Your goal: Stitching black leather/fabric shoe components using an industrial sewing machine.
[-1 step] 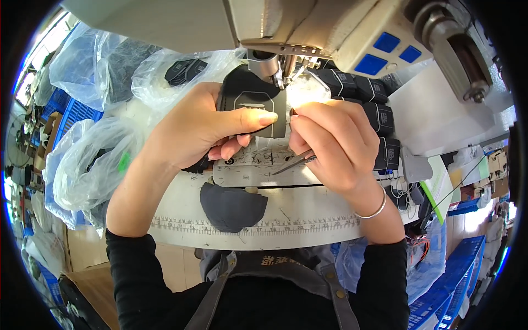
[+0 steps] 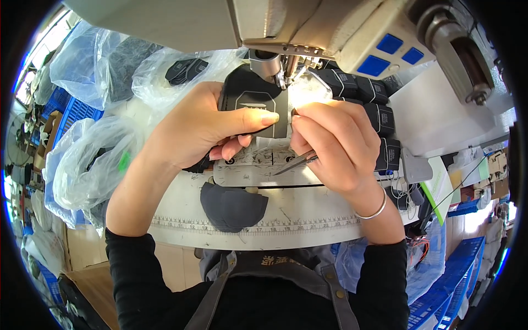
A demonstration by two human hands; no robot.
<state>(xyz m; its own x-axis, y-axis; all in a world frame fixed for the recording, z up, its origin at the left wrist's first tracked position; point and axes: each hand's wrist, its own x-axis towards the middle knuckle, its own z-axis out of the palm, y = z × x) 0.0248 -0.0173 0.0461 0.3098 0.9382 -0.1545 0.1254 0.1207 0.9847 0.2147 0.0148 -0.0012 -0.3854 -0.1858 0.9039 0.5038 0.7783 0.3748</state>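
Note:
My left hand (image 2: 206, 124) grips a black fabric piece (image 2: 240, 91) with a pale printed outline, thumb on top and fingers beneath. The piece lies under the sewing machine's needle and presser foot (image 2: 282, 80). Beside its right edge, my right hand (image 2: 336, 140) is closed, thumb and forefinger pinched at a small dark bit I cannot make out. From under its curled fingers stick out the dark pointed blades of what look like thread snips (image 2: 297, 163). Toward me on the table lies a dark grey curved fabric piece (image 2: 234, 208).
The machine head (image 2: 297, 25) hangs close above both hands. Stacked black pieces (image 2: 379, 118) stand right of the needle. Clear plastic bags (image 2: 91, 165) crowd the left side. A ruler strip (image 2: 308, 226) runs along the table's front edge; blue crates (image 2: 448, 280) stand lower right.

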